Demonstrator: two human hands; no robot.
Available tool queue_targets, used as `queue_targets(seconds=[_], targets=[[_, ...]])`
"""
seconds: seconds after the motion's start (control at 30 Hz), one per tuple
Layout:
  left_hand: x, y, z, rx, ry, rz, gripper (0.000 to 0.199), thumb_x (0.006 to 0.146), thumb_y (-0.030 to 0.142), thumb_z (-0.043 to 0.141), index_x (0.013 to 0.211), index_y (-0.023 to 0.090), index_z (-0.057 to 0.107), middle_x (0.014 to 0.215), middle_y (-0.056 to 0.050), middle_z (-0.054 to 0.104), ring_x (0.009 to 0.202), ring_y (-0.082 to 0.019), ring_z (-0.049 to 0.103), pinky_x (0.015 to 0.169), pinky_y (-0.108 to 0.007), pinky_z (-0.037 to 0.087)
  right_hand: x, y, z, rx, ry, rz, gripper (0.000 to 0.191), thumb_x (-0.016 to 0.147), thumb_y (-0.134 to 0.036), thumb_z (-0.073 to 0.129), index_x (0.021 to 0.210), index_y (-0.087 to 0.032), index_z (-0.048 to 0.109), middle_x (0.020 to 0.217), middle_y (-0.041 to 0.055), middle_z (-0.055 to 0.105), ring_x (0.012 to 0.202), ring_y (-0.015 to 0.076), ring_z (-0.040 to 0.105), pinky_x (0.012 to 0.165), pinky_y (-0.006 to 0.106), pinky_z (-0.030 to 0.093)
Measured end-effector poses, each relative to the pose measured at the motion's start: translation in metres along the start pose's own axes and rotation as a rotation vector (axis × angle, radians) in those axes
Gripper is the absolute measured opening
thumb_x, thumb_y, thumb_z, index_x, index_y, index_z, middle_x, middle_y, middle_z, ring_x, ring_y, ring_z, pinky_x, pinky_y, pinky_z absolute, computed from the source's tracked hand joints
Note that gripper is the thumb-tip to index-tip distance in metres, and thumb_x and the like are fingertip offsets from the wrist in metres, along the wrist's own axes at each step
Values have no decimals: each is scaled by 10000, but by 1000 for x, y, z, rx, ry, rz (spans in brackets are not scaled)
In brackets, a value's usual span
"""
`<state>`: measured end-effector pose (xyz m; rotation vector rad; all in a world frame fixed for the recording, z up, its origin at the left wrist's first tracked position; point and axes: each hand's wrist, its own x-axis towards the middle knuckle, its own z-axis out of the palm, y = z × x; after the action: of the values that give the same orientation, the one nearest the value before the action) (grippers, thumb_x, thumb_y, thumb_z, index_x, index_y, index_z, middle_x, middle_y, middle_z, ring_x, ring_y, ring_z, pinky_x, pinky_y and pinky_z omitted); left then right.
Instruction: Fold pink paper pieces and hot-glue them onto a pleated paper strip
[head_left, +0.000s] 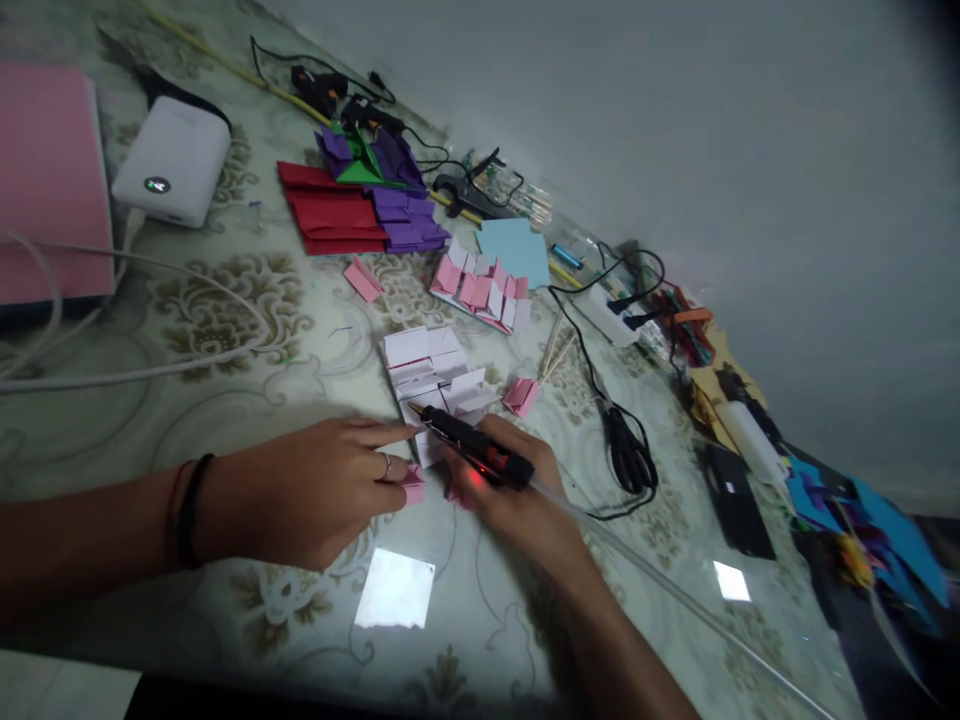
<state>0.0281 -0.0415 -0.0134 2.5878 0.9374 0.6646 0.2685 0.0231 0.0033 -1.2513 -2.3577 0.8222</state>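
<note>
My right hand (529, 490) is wrapped round a black glue gun (480, 445) with a glowing red light. A long translucent glue stick (675, 590) runs out of its back end. The brass nozzle points at the near left edge of a white folded-paper piece (427, 365) with raised flaps. My left hand (322, 490) reaches its index finger to that edge, close to the nozzle. Between its thumb and other fingers a small folded pink paper (413, 484) is pinched. Another bit of pink paper (459, 495) shows partly beneath my right hand.
Loose pink folded papers (520, 397) lie around. Behind are a pink-and-white flapped piece (480, 290), a light blue card (514, 250) and red folded paper (330, 215). A white power bank (174, 160) with a cable is at left; a coiled black cord (630, 450) lies right.
</note>
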Motion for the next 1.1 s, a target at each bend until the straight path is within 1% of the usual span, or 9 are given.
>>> queue_targets(seconds=[0.1,0.23,0.43,0.57,0.77,0.9,1.03,1.1], targets=[[1,-1,-1,33,-32,60,237,859,117,552,1019,175,718,1040,-52,762,1230,-239,639,1239,-389,431,1,0,0,-3,5,-12,349,926,-372,636,669,-189,488,678,-11,539,637,102,483,606,246,356],[2,-2,-2,47,-19,74,185,849,120,581,972,172,709,1002,-51,751,1217,-225,643,1261,-372,407,1,0,0,-28,5,-19,337,909,-353,647,664,-189,485,683,-6,537,653,109,487,612,247,352],[1,-3,0,62,-16,72,185,866,142,591,1005,179,707,1067,-41,752,1246,-232,633,1246,-375,423,1,1,1,-41,4,-42,348,913,-363,633,661,-192,466,702,7,555,666,117,493,620,254,347],[2,-3,0,65,-20,70,193,874,137,576,1015,176,701,1089,-50,747,1285,-237,613,1253,-383,413,1,2,1,-49,0,-30,343,903,-369,637,660,-192,472,702,10,565,665,120,491,617,253,344],[2,-2,-2,76,-40,73,227,889,147,569,1064,174,710,1127,-49,750,1282,-235,624,1249,-375,430,1,6,0,-72,12,-46,325,880,-358,638,650,-189,481,683,6,558,639,113,468,606,249,332],[2,-1,-3,77,-44,39,251,908,138,555,1101,159,716,1179,-47,743,1282,-240,622,1244,-394,447,0,10,-2,-79,30,-41,322,877,-362,631,654,-188,478,693,8,560,634,112,461,612,253,327],[2,-1,-3,71,-42,70,221,916,151,540,1045,158,720,1104,-54,748,1264,-243,632,1230,-397,468,0,12,-4,-93,34,-15,315,869,-339,642,649,-189,472,701,12,559,643,118,471,618,258,327],[2,-1,-4,62,-37,55,206,920,141,536,1019,157,717,1079,-51,746,1274,-238,629,1238,-381,458,0,12,-5,-101,45,-20,301,864,-321,646,653,-191,476,700,10,555,643,120,474,620,259,328]])
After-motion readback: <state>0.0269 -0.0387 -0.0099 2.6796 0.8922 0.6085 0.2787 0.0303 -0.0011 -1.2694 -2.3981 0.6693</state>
